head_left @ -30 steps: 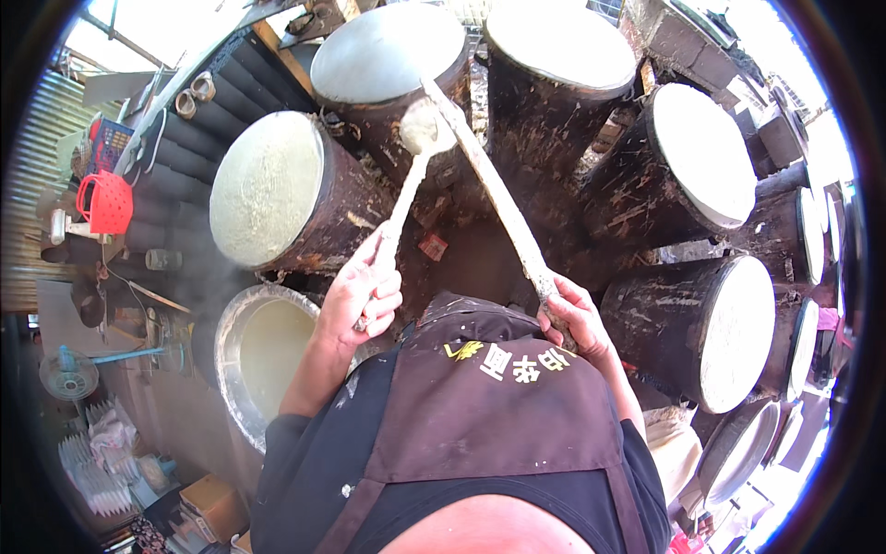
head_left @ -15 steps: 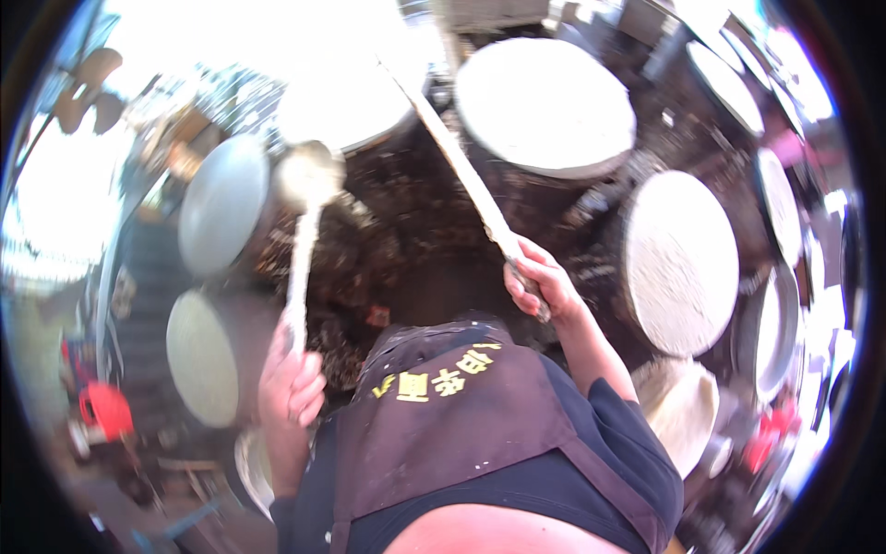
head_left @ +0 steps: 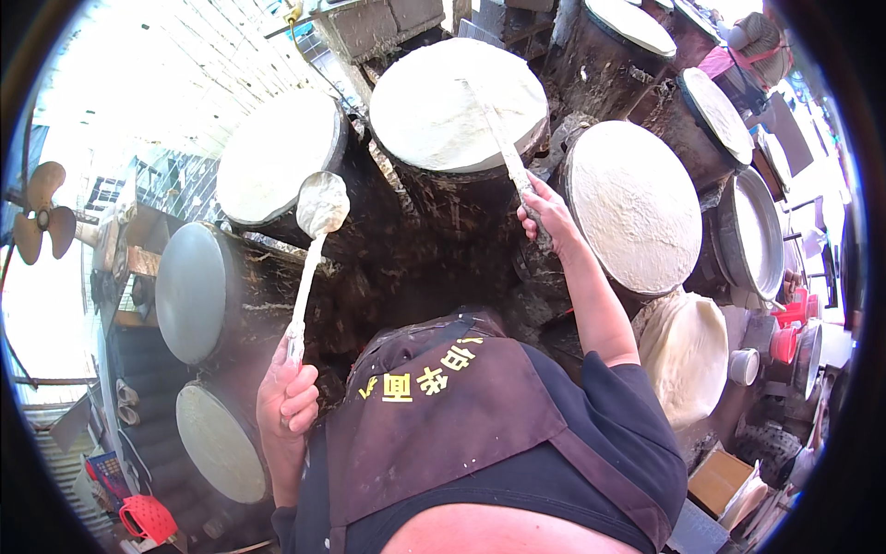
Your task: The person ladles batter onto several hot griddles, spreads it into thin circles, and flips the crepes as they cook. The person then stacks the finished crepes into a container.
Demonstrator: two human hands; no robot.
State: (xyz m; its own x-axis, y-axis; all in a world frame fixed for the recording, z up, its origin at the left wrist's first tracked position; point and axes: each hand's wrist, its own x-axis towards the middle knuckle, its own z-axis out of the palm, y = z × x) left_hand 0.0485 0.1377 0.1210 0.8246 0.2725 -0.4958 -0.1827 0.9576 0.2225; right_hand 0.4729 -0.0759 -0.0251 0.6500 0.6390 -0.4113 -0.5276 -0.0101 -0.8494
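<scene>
Your left hand (head_left: 288, 402) was closed around the ladle (head_left: 323, 205), its white-coated bowl ahead of that hand. Your right hand (head_left: 546, 214), well apart from the left, gripped the stick (head_left: 508, 152), whose far end reached over the white griddle (head_left: 420, 111) ahead. A grey griddle (head_left: 190, 292) stood ahead and left of your left hand.

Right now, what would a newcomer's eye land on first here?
Likely the dark, pale-topped drums curving around the person from left to right. Next, the left hand, left of centre, gripping a white-coated ladle, and the right hand, right of centre, gripping a pale stick angled over the top-centre drum. The red basket at lower left also pops.
</scene>
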